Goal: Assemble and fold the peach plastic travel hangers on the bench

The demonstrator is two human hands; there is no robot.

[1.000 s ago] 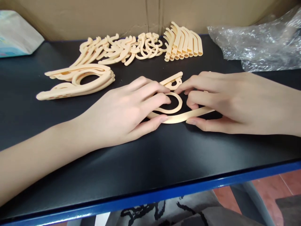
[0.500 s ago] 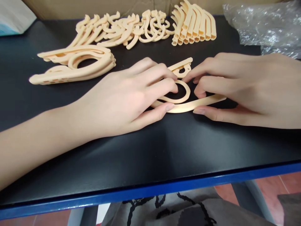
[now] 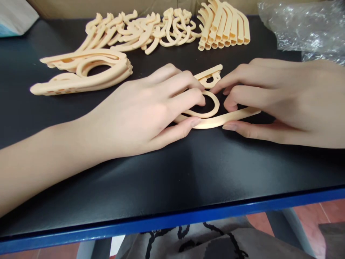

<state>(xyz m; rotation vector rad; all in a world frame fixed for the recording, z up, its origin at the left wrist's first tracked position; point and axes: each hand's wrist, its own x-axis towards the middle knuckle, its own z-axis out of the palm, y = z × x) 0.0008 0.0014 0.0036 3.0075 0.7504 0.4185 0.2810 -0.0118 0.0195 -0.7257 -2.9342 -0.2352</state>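
A cream plastic hanger, with a curved lower bar and a ring-shaped part, lies on the black tabletop. Draped over its left portion is my left hand, thumb against the lower bar and fingertips at the ring; the palm hides that end. My right hand pinches the right part of the lower bar between its thumb and bent fingers. Its index fingertip reaches toward a slotted straight part behind the ring. How these parts join is covered by my fingers.
Stacked matching hanger bodies lie at the left. Behind are a pile of cream hooks and a stack of hollow curved arms. Crumpled clear plastic sits at the back right. A blue edge borders the table's front.
Both hands keep nearly the same pose and hold on the hanger. The whole view has shifted very slightly.
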